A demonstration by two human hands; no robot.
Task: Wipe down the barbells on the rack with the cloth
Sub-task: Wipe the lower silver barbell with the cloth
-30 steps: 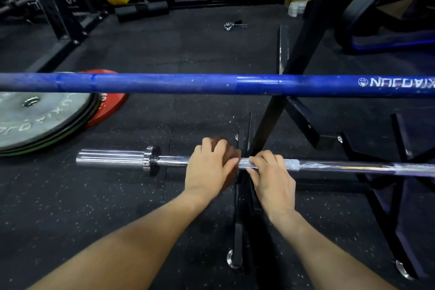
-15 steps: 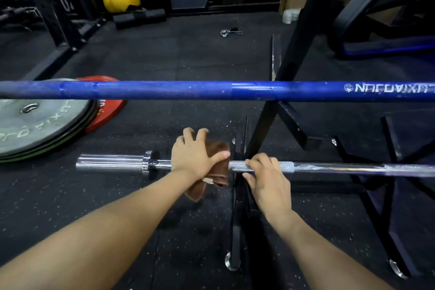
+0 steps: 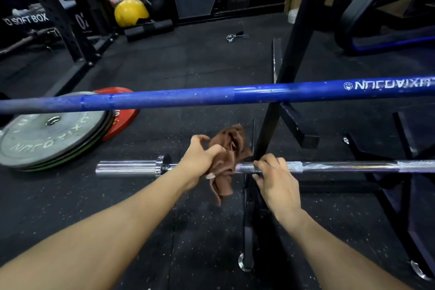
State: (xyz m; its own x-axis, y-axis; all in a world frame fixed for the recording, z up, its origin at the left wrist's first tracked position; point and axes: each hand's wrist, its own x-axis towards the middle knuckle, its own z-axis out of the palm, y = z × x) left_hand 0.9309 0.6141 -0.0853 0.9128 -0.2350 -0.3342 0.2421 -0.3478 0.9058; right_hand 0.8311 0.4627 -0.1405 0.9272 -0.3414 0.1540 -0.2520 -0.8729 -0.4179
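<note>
A chrome barbell (image 3: pixel 341 166) lies across the black rack (image 3: pixel 287 73) low in view, its sleeve end pointing left. My left hand (image 3: pixel 200 160) grips a crumpled brown cloth (image 3: pixel 228 160) at the shaft, just right of the collar; part of the cloth sticks up and part hangs below the bar. My right hand (image 3: pixel 274 176) grips the knurled shaft right beside the cloth. A blue barbell (image 3: pixel 188 99) runs across the rack higher up, above both hands.
Grey and red weight plates (image 3: pixel 54 139) lie stacked on the rubber floor at left. A spring collar (image 3: pixel 233 37) lies on the floor farther back. A yellow ball (image 3: pixel 130 12) and another rig stand at the back left. Rack feet (image 3: pixel 246 263) spread below my hands.
My left hand has slid left along the chrome bar toward the collar and then loosened, so the cloth, first hidden under the palm, now bunches up and hangs free. My right hand kept its grip.
</note>
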